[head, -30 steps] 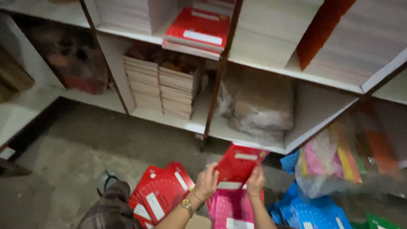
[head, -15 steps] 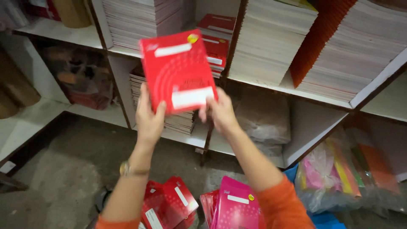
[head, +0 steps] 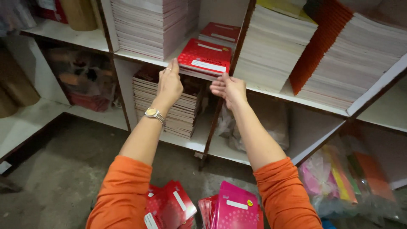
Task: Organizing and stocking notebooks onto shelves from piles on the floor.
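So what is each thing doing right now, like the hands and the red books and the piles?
Left hand: open, fingertips at the shelved red notebook's edge.
Right hand: open, holding nothing, just below that notebook.
Red notebook: lying flat on the shelf.
White stacks: piled flat, neat.
Red notebooks: loose on the floor.
Pink notebooks: on the floor, leaning.
Wristwatch: on the left wrist.

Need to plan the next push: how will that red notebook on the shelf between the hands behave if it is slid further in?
The red notebook looks thin and flat, so probably light and a bit bendy. Its glossy cover may slide easily over the red notebooks beneath. It overhangs the white shelf edge slightly, so it could tip off. The left hand and right hand flank it.
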